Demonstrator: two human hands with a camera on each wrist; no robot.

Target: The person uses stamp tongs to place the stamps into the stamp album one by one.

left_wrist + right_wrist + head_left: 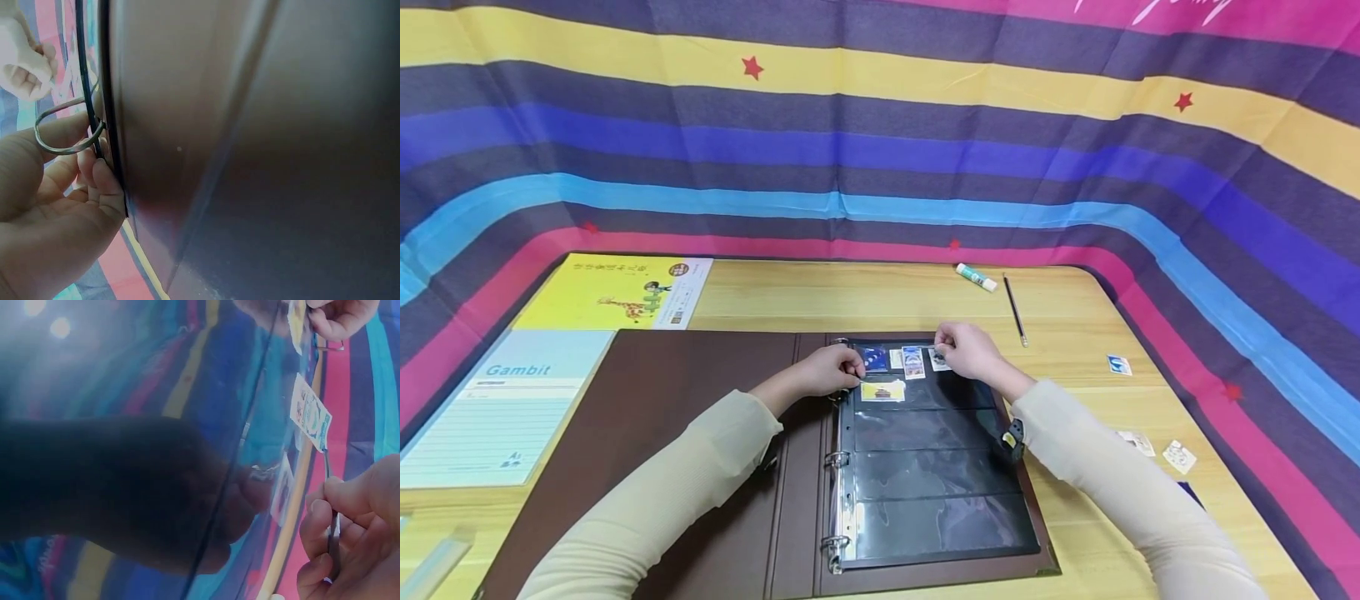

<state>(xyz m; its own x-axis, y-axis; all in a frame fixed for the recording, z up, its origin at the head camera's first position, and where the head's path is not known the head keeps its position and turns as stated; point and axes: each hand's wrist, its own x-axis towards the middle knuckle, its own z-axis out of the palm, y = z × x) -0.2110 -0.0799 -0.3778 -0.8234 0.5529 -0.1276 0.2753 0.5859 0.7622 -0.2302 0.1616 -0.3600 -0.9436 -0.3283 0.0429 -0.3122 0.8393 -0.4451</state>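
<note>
- Hands are working apart over an open album: the right hand (968,348) is gripping slim tweezers (335,547), whose tip is holding a stamp (310,415) by its edge.
- That stamp is standing over the top row of the black page (936,475); from my distant station I am not managing to tell whether it is touching the pocket. Its printed lettering is showing too small for me to read.
- Curled fingers of the left hand (829,371) are resting at the page's upper ring edge, just beside a yellow stamp (882,391); whether they are pinching anything, I cannot tell.
- A dark blue stamp (876,359) is lying in the top row, near the left fingertips.
- "Gambit" is reading clearly in blue across the pale notebook (527,417), left of the brown cover (700,400).
- Behind it, a yellow book (602,292) is carrying a line of characters that I am not making out.
- White script (1183,8) is running off the top of the striped cloth (850,158), cropped beyond reading.
- Green label turned up, a glue stick (976,277) is lying near a dark pencil (1015,310), its print illegible to me.
</note>
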